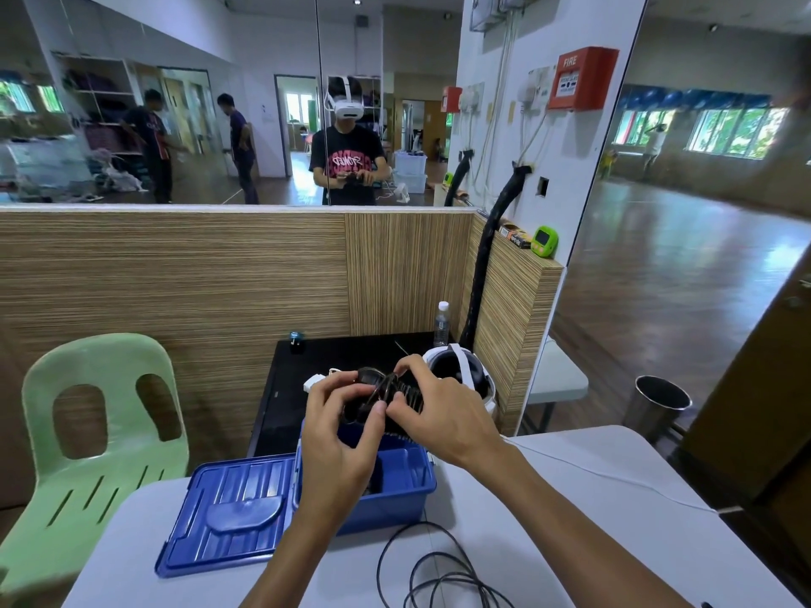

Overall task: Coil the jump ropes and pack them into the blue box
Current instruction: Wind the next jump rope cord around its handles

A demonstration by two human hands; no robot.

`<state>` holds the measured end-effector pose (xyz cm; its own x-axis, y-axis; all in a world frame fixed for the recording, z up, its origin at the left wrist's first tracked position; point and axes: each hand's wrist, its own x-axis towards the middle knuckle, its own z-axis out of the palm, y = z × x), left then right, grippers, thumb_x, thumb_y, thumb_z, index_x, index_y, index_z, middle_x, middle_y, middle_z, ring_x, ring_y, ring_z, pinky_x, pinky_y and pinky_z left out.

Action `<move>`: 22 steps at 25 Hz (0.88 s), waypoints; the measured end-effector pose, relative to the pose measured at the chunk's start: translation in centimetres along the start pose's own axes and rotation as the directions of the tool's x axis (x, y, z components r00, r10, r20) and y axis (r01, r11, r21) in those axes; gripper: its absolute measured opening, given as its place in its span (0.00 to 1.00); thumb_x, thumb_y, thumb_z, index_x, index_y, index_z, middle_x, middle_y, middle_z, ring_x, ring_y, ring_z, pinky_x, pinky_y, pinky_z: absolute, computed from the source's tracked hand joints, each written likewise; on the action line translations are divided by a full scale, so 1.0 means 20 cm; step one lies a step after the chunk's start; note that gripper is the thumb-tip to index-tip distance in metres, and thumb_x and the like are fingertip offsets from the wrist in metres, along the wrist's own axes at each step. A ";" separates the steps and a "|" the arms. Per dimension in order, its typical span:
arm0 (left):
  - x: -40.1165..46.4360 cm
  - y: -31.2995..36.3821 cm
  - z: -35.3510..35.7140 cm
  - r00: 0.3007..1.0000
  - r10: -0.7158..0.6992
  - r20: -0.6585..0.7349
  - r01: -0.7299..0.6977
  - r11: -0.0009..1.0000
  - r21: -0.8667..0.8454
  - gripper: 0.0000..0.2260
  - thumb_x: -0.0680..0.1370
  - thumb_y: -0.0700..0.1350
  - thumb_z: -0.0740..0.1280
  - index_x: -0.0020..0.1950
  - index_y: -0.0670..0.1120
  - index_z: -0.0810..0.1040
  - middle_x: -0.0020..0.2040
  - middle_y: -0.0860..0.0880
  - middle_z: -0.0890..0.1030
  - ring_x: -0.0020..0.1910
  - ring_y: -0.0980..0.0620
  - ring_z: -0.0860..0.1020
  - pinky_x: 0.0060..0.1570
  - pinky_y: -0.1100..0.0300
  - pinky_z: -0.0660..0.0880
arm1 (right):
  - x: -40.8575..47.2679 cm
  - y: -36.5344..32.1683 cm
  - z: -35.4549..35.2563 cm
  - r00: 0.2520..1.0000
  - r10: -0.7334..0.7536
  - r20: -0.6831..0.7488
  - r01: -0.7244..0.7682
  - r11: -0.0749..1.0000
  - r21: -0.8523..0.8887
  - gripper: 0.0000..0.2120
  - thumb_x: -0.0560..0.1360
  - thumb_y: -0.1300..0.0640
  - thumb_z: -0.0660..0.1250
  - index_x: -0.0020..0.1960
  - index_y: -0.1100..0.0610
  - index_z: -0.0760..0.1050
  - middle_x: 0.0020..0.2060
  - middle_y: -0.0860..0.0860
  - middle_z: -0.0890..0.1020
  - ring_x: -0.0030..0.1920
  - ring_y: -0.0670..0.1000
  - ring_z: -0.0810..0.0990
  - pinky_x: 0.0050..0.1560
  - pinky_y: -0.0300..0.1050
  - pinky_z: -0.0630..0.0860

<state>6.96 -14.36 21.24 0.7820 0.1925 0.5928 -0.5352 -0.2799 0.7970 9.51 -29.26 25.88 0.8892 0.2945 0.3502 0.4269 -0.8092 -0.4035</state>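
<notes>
Now, step: the coiling looks close to done; both hands hold a bundled black jump rope [386, 394] just above the far edge of the blue box [395, 489].
Left hand [340, 436]: fingers curled round the near side of the bundle, thumb and forefinger pinching a strand.
Right hand [443, 414]: fingers bent over the top and right side of the bundle, tips pressing the loops together against the left hand's.
Box: open, its lid [228, 515] lying flat just left of it; something dark shows inside, mostly hidden by the left wrist, so I cannot tell what it is.
Next move, as I judge it: secure the last turn so the loops stay put, then lower the bundle straight down into the box without letting it spring open.
Second rope [439, 572]: loose black loops on the table [614, 541], near side of the box, not yet coiled.
Table: pale, with a thin white cable [614, 478] trailing right of the box.
Room: a green chair [87, 441] left of the box; beyond the box a black stand with a white headset [465, 375] and a water bottle [442, 324], then a wood-grain partition and a mirrored wall.
</notes>
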 end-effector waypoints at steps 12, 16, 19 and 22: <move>-0.09 0.06 0.07 0.940 -0.307 0.147 0.340 0.837 -0.428 0.27 0.79 0.45 0.62 0.76 0.53 0.56 0.62 0.53 0.80 0.63 0.55 0.77 0.61 0.55 0.75 | 0.03 -0.03 -0.02 1.000 -0.003 -0.022 0.003 1.000 -0.028 0.17 0.79 0.45 0.54 0.68 0.41 0.63 0.33 0.47 0.79 0.33 0.49 0.77 0.37 0.46 0.74; -0.15 0.05 0.10 0.984 -0.140 0.110 0.155 0.978 -0.143 0.22 0.79 0.44 0.63 0.70 0.56 0.60 0.50 0.54 0.84 0.51 0.56 0.82 0.49 0.65 0.78 | 0.02 0.00 -0.02 0.999 0.048 0.000 -0.048 0.999 -0.022 0.17 0.79 0.46 0.54 0.68 0.41 0.63 0.28 0.46 0.75 0.31 0.47 0.75 0.35 0.45 0.69; -0.14 0.05 0.10 0.993 -0.022 0.117 0.017 0.999 0.044 0.18 0.81 0.43 0.61 0.67 0.57 0.62 0.37 0.55 0.81 0.34 0.59 0.80 0.32 0.71 0.72 | 0.02 0.00 -0.05 0.998 0.057 0.021 -0.056 0.998 -0.016 0.19 0.78 0.46 0.56 0.68 0.41 0.61 0.29 0.47 0.77 0.32 0.47 0.76 0.36 0.46 0.68; -0.12 0.06 0.08 0.990 -0.005 0.143 -0.021 0.983 0.182 0.21 0.82 0.40 0.58 0.70 0.61 0.60 0.25 0.55 0.69 0.21 0.58 0.69 0.22 0.71 0.61 | 0.01 0.00 -0.05 0.997 0.056 0.050 -0.056 0.998 0.000 0.20 0.77 0.45 0.57 0.69 0.40 0.60 0.29 0.46 0.76 0.32 0.47 0.76 0.37 0.46 0.70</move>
<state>5.05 -16.74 20.61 0.8224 0.0579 0.5659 -0.4846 -0.4499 0.7502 9.59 -29.80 26.87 0.9187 0.2742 0.2844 0.3768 -0.8244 -0.4224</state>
